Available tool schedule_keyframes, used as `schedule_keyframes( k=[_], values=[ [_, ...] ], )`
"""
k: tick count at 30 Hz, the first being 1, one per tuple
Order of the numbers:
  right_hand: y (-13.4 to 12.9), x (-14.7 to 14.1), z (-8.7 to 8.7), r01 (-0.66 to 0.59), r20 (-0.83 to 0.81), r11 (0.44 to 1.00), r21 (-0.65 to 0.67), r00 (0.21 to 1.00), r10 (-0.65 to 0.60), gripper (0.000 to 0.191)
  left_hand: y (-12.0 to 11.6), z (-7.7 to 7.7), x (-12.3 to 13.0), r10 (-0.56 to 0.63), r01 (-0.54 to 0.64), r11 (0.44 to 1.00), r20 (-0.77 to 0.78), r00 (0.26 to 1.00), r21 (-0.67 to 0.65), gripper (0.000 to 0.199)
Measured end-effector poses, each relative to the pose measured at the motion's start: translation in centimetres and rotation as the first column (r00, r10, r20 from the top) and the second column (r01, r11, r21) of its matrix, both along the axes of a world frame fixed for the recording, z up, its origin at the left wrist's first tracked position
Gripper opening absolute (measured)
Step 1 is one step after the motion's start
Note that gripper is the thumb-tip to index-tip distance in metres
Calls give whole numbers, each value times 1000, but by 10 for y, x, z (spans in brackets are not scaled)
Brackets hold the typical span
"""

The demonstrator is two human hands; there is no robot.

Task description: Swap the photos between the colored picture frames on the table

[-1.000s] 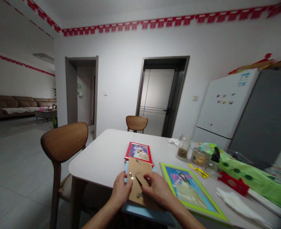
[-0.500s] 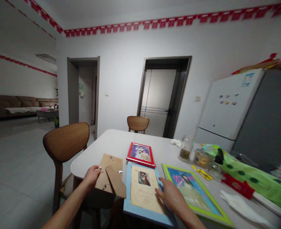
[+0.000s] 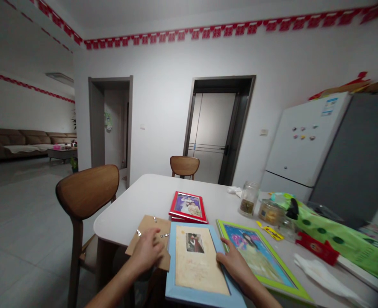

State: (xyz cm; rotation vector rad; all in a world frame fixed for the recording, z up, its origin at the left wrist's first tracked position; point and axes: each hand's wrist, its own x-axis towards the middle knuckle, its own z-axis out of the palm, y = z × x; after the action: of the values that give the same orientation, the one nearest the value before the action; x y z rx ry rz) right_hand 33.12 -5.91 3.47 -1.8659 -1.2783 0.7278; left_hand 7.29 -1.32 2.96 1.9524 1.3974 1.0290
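Here's the frame in pale blue around a cream sheet; a red frame borders a purple-backed photo; lime green edges a blue picture; brown backing board; white tabletop; dark green dots pattern the light-green bag.

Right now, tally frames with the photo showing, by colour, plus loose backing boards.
Red frame: 1
Light blue frame: 1
Lime green frame: 1
Brown backing board: 1
Total: 4
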Motion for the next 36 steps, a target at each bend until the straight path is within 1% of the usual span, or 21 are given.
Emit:
schedule_keyframes(
  k=[1,2,3,4,5,7,10,12,14,16,18,19,20,22,24,26,28,30,32,33,36],
  values=[
    [-4,-2,2,18,-169,1000,-7,985,-19,65,-12,1,12,-60,60,998,-2,998,18,39],
    [-7,-4,5,31,-324,1000,-5,946,-31,67,-24,3,24,-110,110,994,-5,994,26,41],
    [-10,-7,8,41,-445,999,6,895,-34,68,-35,5,36,-167,167,985,-12,986,30,45],
    [-13,-10,12,54,-529,998,24,848,-33,70,-45,8,47,-243,244,970,-31,970,16,51],
    [-14,-13,15,74,-581,996,51,813,-31,72,-52,12,57,-299,301,953,-52,953,26,55],
    [-16,-20,23,111,-626,988,106,779,-20,73,-62,19,72,-350,356,933,-100,932,56,58],
    [-16,-28,33,97,-652,979,178,757,43,75,-66,26,84,-354,375,912,-144,924,165,54],
    [-15,-29,36,46,-637,982,186,766,85,77,-64,28,82,-337,360,891,-129,933,275,51],
    [-12,-25,32,8,-570,987,160,817,86,77,-59,30,73,-288,291,885,-64,956,364,50],
    [-7,-16,24,-5,-423,990,144,903,66,73,-53,32,59,-191,159,908,45,981,388,46],
    [-2,-3,13,-4,-195,989,145,980,32,65,-47,31,43,-78,15,940,173,982,340,40],
    [1,3,8,-3,-60,990,143,998,12,61,-44,29,35,-39,-33,955,235,971,295,37],
    [3,8,3,-6,70,991,136,998,-4,58,-41,25,28,-18,-55,969,291,957,242,36],
    [6,16,-4,-24,275,993,116,961,-10,53,-37,13,16,-4,-47,991,382,924,125,37],
    [7,19,-7,-57,388,994,91,922,17,51,-34,-2,8,35,-45,999,443,896,11,40],
    [7,17,-7,-92,443,993,70,895,52,50,-32,-14,5,91,-61,995,472,877,-78,43],
    [6,13,-6,-121,487,991,50,870,82,49,-31,-19,4,105,-56,991,453,885,-119,41],
    [5,9,-4,-136,529,990,28,842,101,47,-32,-16,3,78,-39,993,357,931,-114,31],
    [4,6,-2,-137,570,991,5,815,109,41,-36,-9,0,44,-29,996,197,979,-80,13],
    [3,5,-1,-137,587,990,-6,801,115,37,-39,-5,-2,40,-33,997,109,993,-63,8],
    [1,2,0,-149,626,988,-39,767,141,29,-49,4,-6,65,-66,998,-115,991,-11,11]
  ],
)
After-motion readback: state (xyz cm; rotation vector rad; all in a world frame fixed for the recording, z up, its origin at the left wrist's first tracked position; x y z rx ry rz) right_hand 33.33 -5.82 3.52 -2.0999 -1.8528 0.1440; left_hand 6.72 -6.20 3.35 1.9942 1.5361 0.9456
